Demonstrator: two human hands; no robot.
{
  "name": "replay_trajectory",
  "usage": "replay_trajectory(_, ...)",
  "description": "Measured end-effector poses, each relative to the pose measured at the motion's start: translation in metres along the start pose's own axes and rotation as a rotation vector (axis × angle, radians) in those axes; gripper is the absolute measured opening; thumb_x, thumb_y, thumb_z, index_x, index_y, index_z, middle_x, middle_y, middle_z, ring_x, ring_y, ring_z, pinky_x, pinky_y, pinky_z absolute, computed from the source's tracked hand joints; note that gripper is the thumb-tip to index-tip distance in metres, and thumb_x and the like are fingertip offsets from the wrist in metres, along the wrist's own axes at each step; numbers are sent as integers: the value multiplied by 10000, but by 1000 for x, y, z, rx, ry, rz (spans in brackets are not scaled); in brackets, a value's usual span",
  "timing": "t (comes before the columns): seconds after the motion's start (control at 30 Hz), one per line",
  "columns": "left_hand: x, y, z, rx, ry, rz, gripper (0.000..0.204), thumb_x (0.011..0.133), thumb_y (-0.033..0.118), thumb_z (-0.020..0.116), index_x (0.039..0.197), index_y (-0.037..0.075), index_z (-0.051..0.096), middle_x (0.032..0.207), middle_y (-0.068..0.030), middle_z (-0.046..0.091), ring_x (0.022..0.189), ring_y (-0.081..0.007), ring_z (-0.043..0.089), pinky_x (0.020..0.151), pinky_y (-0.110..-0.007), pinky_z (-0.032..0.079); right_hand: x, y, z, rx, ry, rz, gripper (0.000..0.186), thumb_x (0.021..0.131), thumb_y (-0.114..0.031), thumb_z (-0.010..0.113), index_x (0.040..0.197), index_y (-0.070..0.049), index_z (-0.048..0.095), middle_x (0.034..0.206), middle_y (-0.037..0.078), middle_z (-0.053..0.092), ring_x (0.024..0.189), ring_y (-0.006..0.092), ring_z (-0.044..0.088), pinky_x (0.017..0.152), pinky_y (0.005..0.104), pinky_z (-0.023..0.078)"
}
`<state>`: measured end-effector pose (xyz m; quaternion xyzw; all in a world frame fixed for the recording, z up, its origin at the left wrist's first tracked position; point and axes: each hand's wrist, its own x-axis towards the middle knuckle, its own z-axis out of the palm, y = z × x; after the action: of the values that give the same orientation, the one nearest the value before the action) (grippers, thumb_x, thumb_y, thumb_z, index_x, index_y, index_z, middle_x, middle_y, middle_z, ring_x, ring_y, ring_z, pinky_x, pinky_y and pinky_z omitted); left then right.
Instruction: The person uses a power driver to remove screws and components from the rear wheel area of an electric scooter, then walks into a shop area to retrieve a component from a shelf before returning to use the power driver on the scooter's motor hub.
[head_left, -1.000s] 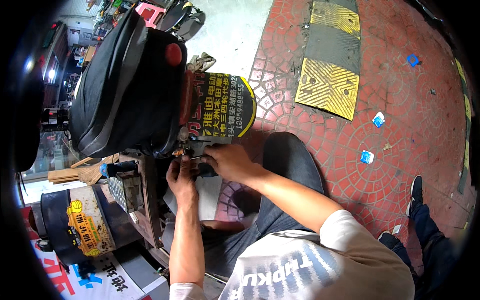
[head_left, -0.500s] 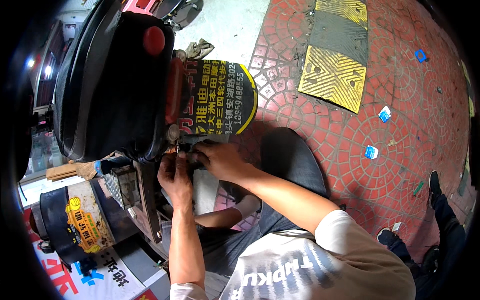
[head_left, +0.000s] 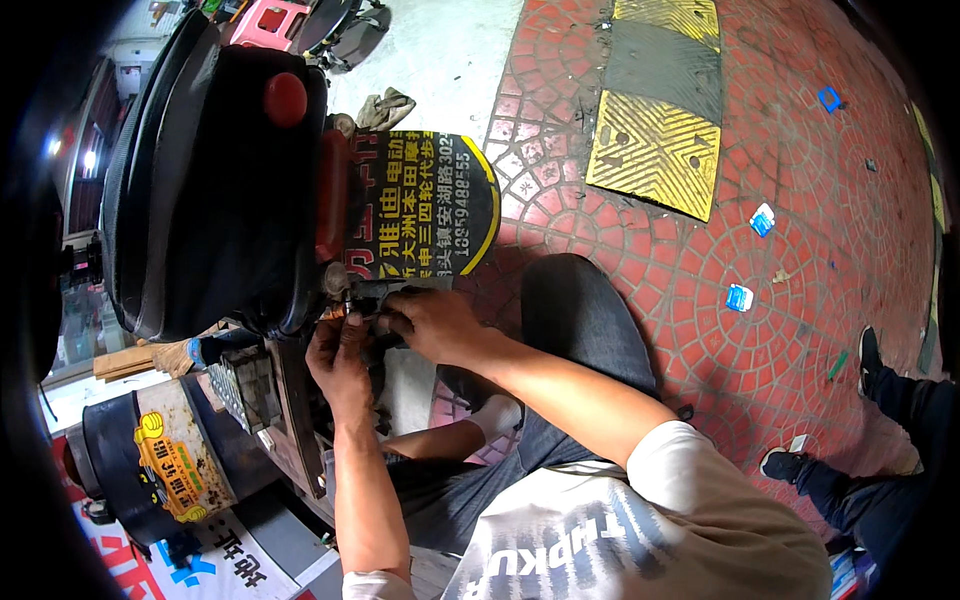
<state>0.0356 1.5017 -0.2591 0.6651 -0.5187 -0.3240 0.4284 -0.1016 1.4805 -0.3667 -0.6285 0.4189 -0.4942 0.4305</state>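
Observation:
A black padded scooter seat (head_left: 210,170) with a round red reflector (head_left: 285,98) stands at the left. Below it are a red tail light (head_left: 330,190) and a black flap (head_left: 420,205) with yellow printing. At the seat's lower right corner my left hand (head_left: 342,365) pinches a small metal fitting (head_left: 347,305) between thumb and fingers. My right hand (head_left: 430,325) is beside it, fingers curled in at the fitting around something I cannot make out. The fingertips and most of what they hold are small and partly hidden.
A rusty drum (head_left: 185,450), wooden boards (head_left: 130,365) and a metal block (head_left: 245,390) lie lower left. A pink stool (head_left: 265,25) stands behind. A yellow-black ramp (head_left: 650,150) and litter lie on red paving (head_left: 730,360). Another person's legs (head_left: 880,470) are at the right.
The view has shifted slightly, so the seat appears farther left. My hands stay at the fitting, with small finger movements. The other person's feet have moved.

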Motion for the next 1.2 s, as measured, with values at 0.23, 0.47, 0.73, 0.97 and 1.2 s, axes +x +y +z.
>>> replay_trajectory(0.23, 2, 2, -6, -284, -24, -207, 153, 981, 176, 776, 1051, 47, 732, 886, 2, 707, 782, -96, 647, 704, -298, 570, -5, -24, -38, -71, -141, 113, 257, 982, -322, 678, 1011, -73, 736, 935, 181, 741, 913, 414, 711, 788, 530, 550)
replay_trajectory(0.47, 4, 0, -4, -70, 4, -54, 195, 979, 220, 786, 1041, 45, 725, 858, 11, 684, 765, -83, 621, 699, -266, 527, -2, -15, -24, -36, -160, 135, 259, 997, -317, 657, 1014, -72, 741, 929, 179, 742, 919, 419, 710, 796, 538, 545)
replay_trajectory(0.73, 2, 0, -1, -114, 23, -40, 201, 986, 222, 780, 1003, 32, 716, 824, -3, 681, 727, -88, 606, 687, -259, 509, 1, -18, -26, 1, -206, 132, 295, 1004, -338, 651, 1086, -74, 752, 1009, 193, 750, 994, 429, 704, 872, 526, 545)
replay_trajectory(0.97, 8, 3, -9, -296, -44, -193, 205, 987, 207, 771, 1029, 11, 724, 874, -47, 723, 752, -143, 691, 692, -294, 570, 25, -38, -34, -33, -411, 209, 481, 1064, -490, 543, 1157, -64, 744, 1043, 198, 759, 1041, 411, 712, 927, 492, 545)
replay_trajectory(1.2, 9, 9, -15, -564, -184, -337, 252, 992, 240, 764, 1049, -4, 732, 941, -86, 748, 772, -198, 730, 708, -326, 622, 44, -45, -31, 140, -698, 376, 588, 1098, -547, 482, 1141, -13, 725, 909, 118, 740, 835, 224, 732, 778, 365, 574)
